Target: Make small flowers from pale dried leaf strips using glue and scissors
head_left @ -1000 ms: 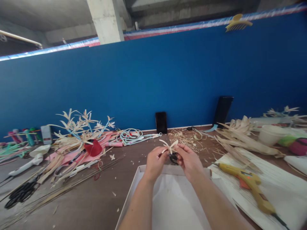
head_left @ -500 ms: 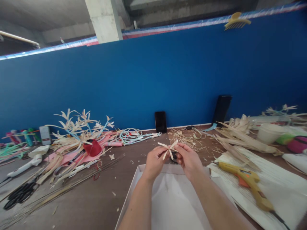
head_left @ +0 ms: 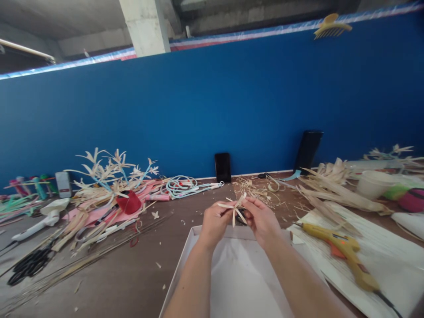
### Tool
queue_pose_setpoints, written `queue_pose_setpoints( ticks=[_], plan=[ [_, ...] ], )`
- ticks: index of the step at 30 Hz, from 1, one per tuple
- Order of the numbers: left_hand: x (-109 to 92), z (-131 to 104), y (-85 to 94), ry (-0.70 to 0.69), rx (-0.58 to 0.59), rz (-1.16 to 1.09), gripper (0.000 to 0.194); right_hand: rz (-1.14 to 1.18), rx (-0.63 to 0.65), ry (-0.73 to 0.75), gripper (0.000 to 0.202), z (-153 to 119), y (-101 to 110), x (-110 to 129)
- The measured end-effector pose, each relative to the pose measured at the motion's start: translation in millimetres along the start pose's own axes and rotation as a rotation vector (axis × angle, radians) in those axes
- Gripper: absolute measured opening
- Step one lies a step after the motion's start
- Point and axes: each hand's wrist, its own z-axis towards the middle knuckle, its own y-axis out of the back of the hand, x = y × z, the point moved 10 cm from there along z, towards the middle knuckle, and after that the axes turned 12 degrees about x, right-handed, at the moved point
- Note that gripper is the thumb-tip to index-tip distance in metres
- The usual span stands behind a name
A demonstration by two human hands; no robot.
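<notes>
Turned since earlier: pale, slim-petalled flower (head_left: 236, 207) in closed fingertip grip of left hand (head_left: 213, 224) and right hand (head_left: 263, 223)

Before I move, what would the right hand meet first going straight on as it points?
The right hand would first meet the pale strips between it and the left hand. Beyond, the line seems to run toward the phone, though depth is unclear.

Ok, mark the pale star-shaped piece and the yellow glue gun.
Pale star-shaped piece (head_left: 235, 206), head view: centre, where its strips meet.
Yellow glue gun (head_left: 348, 248), head view: body, where barrel meets handle.
</notes>
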Motion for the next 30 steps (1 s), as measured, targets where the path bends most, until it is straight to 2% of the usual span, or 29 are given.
queue_pose_setpoints(
  ticks=[7,19,30],
  plan=[
    [0.6,-0.6,-0.7,-0.017,0.003,0.011,0.023,-0.001,0.001,-0.004,0.027,-0.3,-0.5,-0.7],
    [1.8,-1.3,3.8,-0.017,-0.061,0.022,0.019,0.001,0.016,0.005,0.03,1.0,-0.8,-1.9],
    [0.5,-1.0,5.0,-0.012,-0.057,0.015,0.018,0.006,0.029,0.05,0.03,0.0,-3.8,4.3]
  ],
)
